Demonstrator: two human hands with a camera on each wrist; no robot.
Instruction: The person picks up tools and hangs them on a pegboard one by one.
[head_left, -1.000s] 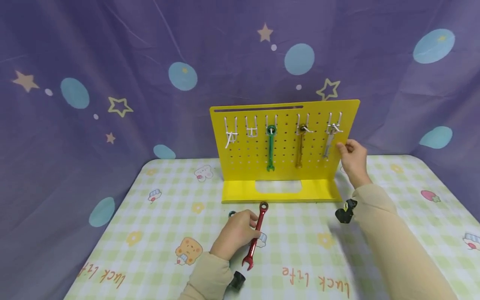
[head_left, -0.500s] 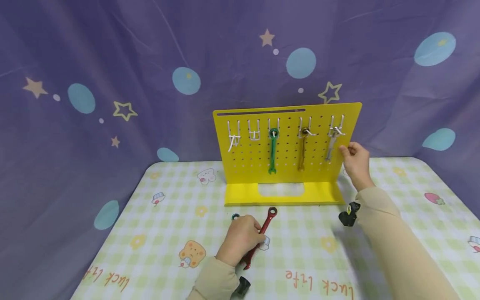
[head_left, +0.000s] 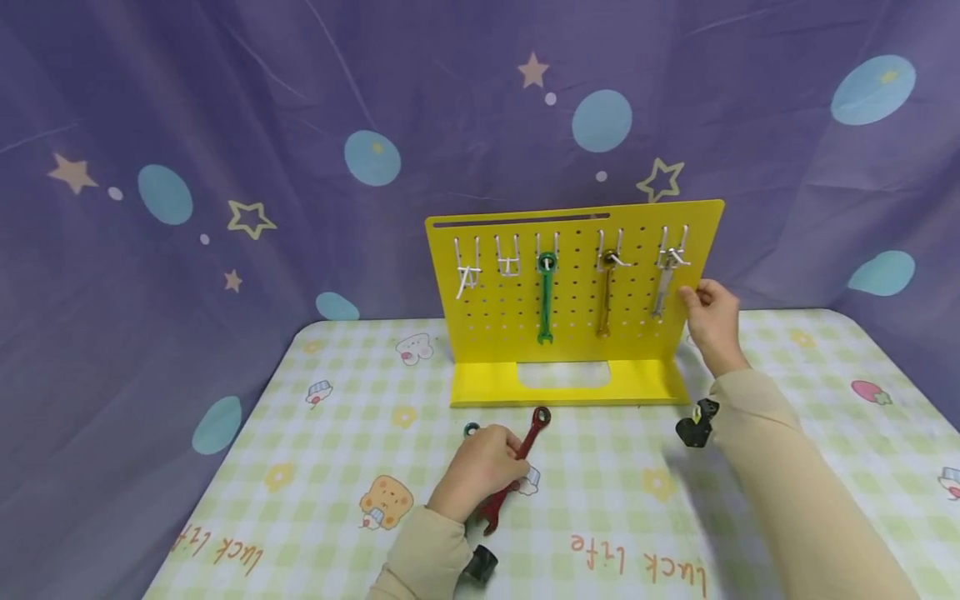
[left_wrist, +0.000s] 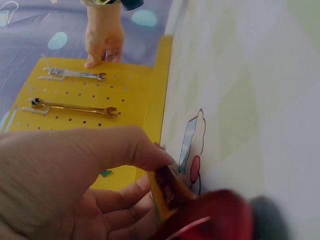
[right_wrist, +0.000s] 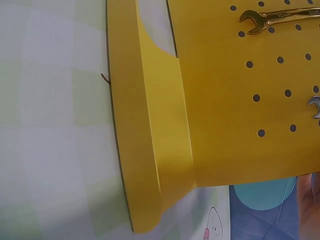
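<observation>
My left hand pinches a red combination wrench by its shaft, low over the tablecloth, ring end pointing toward the pegboard. In the left wrist view the thumb presses on the wrench, whose near end is blurred. A teal ring end of another wrench shows just beyond the left knuckles; the rest of it is hidden by the hand. My right hand grips the right edge of the yellow pegboard between thumb and fingers. Green, gold and silver wrenches hang from its hooks.
Two white hooks at the board's left, the outer hook and the inner hook, carry no wrench. The board's base rests on a checked tablecloth. A purple patterned curtain hangs behind.
The red wrench has tilted further right in my left hand, and its open end has come closer to the wrist. My right hand keeps its hold on the board edge. The head view has shifted slightly.
</observation>
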